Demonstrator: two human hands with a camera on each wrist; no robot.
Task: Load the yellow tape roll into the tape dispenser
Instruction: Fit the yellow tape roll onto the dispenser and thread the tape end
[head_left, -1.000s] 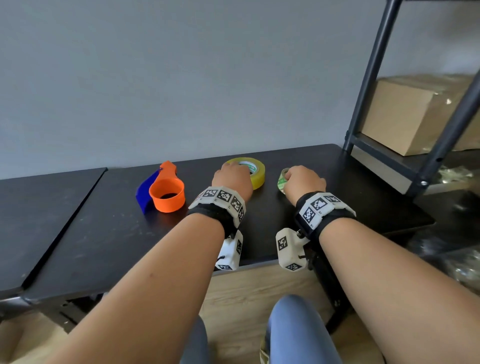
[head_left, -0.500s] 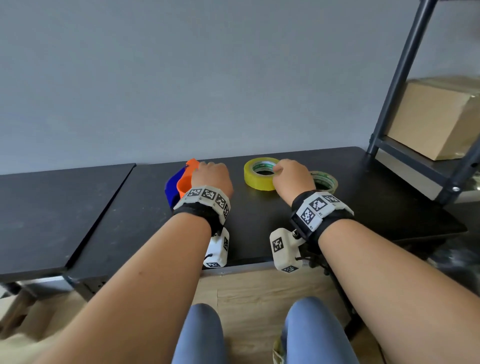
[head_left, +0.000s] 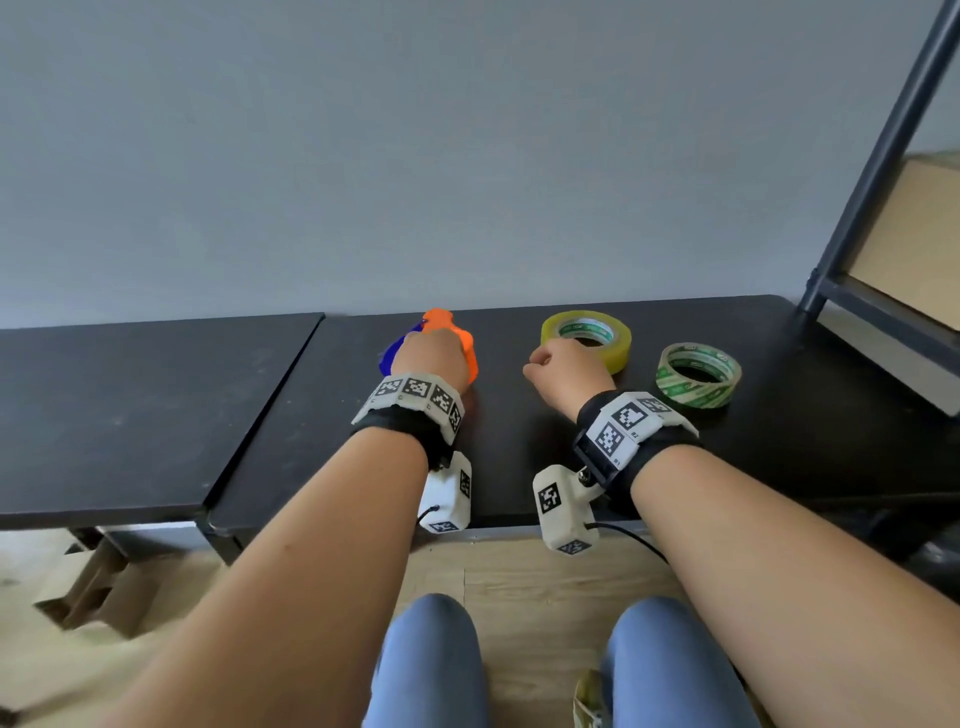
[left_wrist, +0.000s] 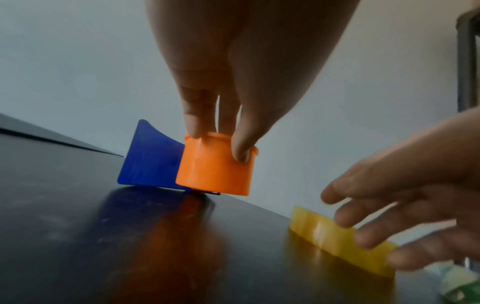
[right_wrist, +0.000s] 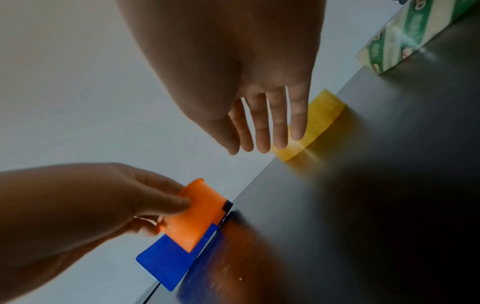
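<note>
Since a moment ago, left hand has closed its grip on the tape dispenser; right hand, fingers relaxed, reaches the yellow tape roll.

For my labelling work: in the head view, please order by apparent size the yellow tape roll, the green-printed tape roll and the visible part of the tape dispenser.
1. yellow tape roll and green-printed tape roll: about equal, so not ranked.
2. tape dispenser: smallest, but the left hand covers most of it.
</note>
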